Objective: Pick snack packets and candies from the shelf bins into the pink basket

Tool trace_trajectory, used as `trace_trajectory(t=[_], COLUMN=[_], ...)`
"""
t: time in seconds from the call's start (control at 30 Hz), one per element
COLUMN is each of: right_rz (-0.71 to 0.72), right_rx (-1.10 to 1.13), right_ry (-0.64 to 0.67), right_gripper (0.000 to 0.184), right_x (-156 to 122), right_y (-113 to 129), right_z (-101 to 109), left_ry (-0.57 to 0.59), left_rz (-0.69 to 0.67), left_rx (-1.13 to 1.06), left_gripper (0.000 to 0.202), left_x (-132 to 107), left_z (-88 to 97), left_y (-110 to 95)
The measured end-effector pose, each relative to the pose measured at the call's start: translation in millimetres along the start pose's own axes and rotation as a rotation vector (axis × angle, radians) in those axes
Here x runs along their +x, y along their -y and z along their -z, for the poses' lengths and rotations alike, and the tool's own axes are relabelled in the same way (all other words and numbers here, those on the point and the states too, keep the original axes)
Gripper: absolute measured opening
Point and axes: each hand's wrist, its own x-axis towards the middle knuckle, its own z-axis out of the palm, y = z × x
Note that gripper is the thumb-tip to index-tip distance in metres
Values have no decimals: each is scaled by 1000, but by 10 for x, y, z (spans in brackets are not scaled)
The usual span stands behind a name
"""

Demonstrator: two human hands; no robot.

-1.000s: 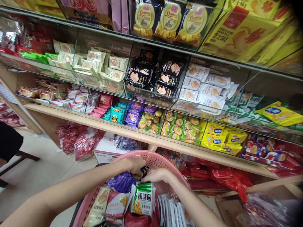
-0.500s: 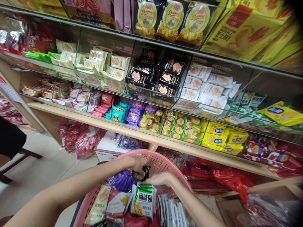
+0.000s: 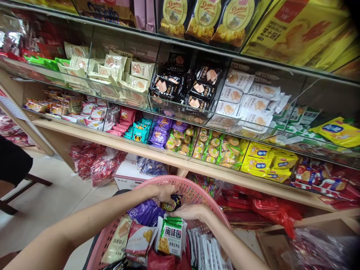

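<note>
A navy packet with pale markings is inside the pink perforated basket, near its far wall. The left hand touches the packet from above, fingers curled at its upper edge; I cannot tell whether they are clamped on it, since the fingertips are hidden. The right hand is also inside the basket, its fingers reaching to the packet's lower edge; whether these grip anything I cannot tell.

Beside the left wrist, in the basket, is a bundle of purple packets. Toward the basket's near side are a cream packet, a red-and-white packet, an upright green-and-white MINWEIYUAN packet and a red packet. A row of white packets stands on edge along the basket's right side, below the right wrist.

Past the basket's far left edge are a white carton, with a clear bag of dark blue packets on it, and clear bags of red packets. Right of the basket lies a red plastic bag. Above and beyond the basket, glass-fronted shelves hold round-biscuit packs, yellow packets and black cake packets.
</note>
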Motion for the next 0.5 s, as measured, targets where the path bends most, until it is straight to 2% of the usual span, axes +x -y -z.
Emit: trace_trajectory(t=[0.13,0.33,0.5], right_rz=[-44,-78,-8], right_rx=[-9,-14,52], right_ry=[-4,-160,-180], right_gripper=[37,32,32], right_x=[19,41,105], right_y=[-144,-294,-303], right_z=[43,105,2], left_ry=[-35,-22,-34], left_rz=[13,17,-18], left_rx=[-52,-141,-172], left_gripper=[42,37,35], left_x=[-57,-19,46], left_z=[-20,-47,-95], left_y=[26,52,102])
